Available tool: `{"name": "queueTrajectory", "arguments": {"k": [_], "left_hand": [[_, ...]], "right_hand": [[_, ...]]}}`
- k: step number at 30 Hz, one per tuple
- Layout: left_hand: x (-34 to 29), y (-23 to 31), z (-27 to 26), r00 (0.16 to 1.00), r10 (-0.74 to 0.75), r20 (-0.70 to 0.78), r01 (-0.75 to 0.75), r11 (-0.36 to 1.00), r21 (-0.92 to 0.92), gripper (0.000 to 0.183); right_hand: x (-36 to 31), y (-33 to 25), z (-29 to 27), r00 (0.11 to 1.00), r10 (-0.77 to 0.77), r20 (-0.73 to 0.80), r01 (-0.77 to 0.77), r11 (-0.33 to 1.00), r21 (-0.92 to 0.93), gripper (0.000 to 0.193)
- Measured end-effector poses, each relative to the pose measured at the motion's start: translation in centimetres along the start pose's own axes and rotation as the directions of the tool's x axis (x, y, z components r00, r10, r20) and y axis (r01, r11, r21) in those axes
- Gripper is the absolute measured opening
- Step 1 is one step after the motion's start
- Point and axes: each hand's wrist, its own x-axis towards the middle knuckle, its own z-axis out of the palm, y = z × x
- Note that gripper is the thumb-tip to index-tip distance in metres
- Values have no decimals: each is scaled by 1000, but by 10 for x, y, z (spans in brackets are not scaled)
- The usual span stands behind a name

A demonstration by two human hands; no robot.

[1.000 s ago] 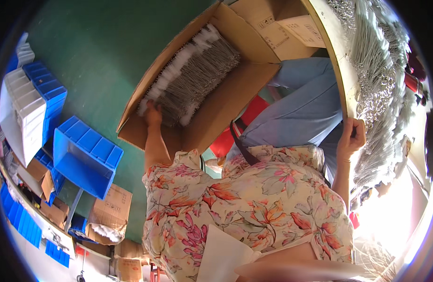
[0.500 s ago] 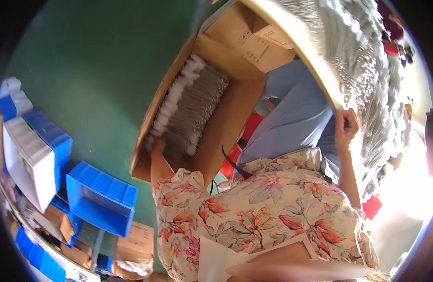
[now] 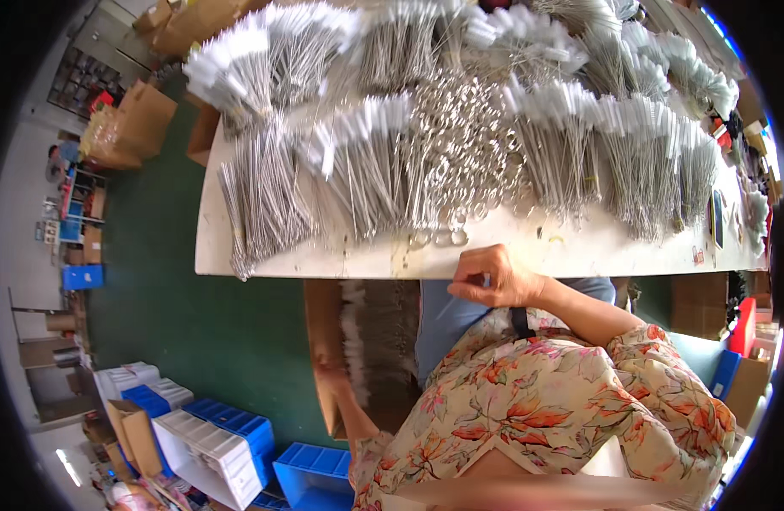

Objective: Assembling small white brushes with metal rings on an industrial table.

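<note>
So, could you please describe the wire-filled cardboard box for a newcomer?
Start at the white table. Below its front edge, left of the jeans, is the cardboard box, the left hand at its side. Unlike the blue crate, it's brown, holding white-tipped wires.

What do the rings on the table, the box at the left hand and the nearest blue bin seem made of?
Rings: probably metal, polished, by their sharp silvery glints.
Box: likely cardboard, matte, by its plain brown wall.
Blue bin: apparently moulded plastic, smooth, from its even colour and ribs.
</note>
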Motion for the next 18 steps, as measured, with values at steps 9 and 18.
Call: {"name": "queueTrajectory", "arguments": {"k": [9, 18], "left_hand": [[-6, 563, -179, 528, 735, -425, -849, 472, -239, 25], [78, 770, -46, 181, 965, 191, -979, 158, 131, 20]], "right_hand": [[-20, -28, -101, 969, -36, -244, 50, 997, 51, 7], [-59, -30, -202, 905, 40, -425, -149, 962, -228, 7]]}}
